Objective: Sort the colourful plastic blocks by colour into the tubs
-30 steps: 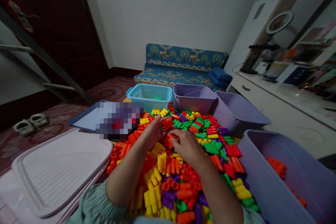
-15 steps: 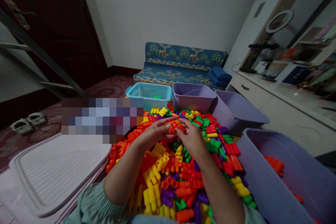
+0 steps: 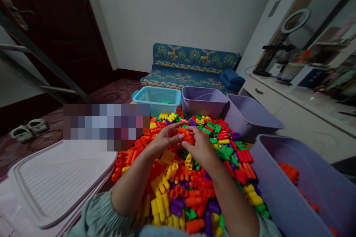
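Note:
My left hand (image 3: 167, 137) and my right hand (image 3: 200, 143) meet above a heap of plastic building blocks. Between their fingers is a small cluster of orange bullet-shaped building blocks (image 3: 187, 135), gripped from both sides. The fingers are curled around the cluster, and its underside is partly hidden. Below and around my wrists lie many loose blocks: yellow blocks (image 3: 160, 207), red-orange blocks (image 3: 194, 198), purple blocks (image 3: 176, 207) and green blocks (image 3: 224, 152). Several are joined in short rows.
A light-blue bin (image 3: 155, 104) holding a few green blocks and a purple bin (image 3: 204, 105) stand behind the heap. Another purple bin (image 3: 244, 122) sits beside them. At the right, a larger purple bin (image 3: 267, 177) contains orange blocks. A pale lid (image 3: 61, 185) lies at left.
Both hands have shifted slightly and the orange blocks have turned between the fingers. My right thumb and fingers have changed position on them. The heap looks the same.

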Action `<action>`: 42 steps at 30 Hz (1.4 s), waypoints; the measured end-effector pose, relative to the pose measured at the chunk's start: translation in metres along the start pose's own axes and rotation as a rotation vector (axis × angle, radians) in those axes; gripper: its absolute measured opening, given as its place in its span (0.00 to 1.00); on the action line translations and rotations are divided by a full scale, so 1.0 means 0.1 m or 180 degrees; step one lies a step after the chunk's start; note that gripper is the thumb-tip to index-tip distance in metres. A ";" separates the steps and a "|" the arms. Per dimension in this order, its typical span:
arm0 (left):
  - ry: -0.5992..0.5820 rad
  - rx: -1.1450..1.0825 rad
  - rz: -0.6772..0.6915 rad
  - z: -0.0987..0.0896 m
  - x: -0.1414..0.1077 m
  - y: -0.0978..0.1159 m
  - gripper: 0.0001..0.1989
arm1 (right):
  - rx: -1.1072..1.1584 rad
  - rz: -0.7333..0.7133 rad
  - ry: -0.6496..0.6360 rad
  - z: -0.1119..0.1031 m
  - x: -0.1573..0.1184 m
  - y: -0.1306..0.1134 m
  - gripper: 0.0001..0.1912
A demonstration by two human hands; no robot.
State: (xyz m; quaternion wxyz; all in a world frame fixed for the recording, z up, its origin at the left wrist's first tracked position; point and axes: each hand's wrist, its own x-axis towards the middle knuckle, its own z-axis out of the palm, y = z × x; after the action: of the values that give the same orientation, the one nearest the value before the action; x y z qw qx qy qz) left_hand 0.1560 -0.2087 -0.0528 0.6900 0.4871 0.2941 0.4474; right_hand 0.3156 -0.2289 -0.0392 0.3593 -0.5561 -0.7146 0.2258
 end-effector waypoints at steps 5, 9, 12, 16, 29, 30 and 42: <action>0.0155 0.0168 0.0048 0.00 0.05 -0.04 0.34 | 0.0340 0.0114 -0.0053 0.01 0.02 0.02 0.19; 0.0380 0.0204 0.0236 0.01 0.05 -0.03 0.29 | 0.1522 0.0567 0.0069 0.00 0.05 0.07 0.21; 0.0467 0.0251 0.0303 -0.01 0.05 -0.04 0.26 | 0.2610 0.0825 0.0363 -0.08 0.08 0.03 0.23; 0.0700 0.0283 0.0391 -0.06 0.09 -0.07 0.22 | 0.3580 0.0602 0.1537 -0.34 0.08 -0.09 0.18; 0.1019 0.0420 0.0438 -0.10 0.15 -0.12 0.25 | 0.3587 -0.0054 0.3700 -1.42 -0.18 0.29 0.19; 0.1019 0.0430 0.0450 -0.10 0.15 -0.12 0.26 | 0.3731 -0.0067 0.3802 -1.44 -0.19 0.33 0.19; 0.0683 0.2996 0.0667 -0.13 0.08 -0.07 0.19 | 0.3741 -0.0068 0.3362 -1.20 -0.04 0.07 0.08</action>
State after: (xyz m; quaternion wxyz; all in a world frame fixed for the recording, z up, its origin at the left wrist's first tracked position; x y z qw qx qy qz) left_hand 0.1513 -0.1971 -0.0640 0.3122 0.7241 0.4830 0.3806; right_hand 0.4120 -0.2404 0.0313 0.8882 -0.3019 -0.2184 0.2689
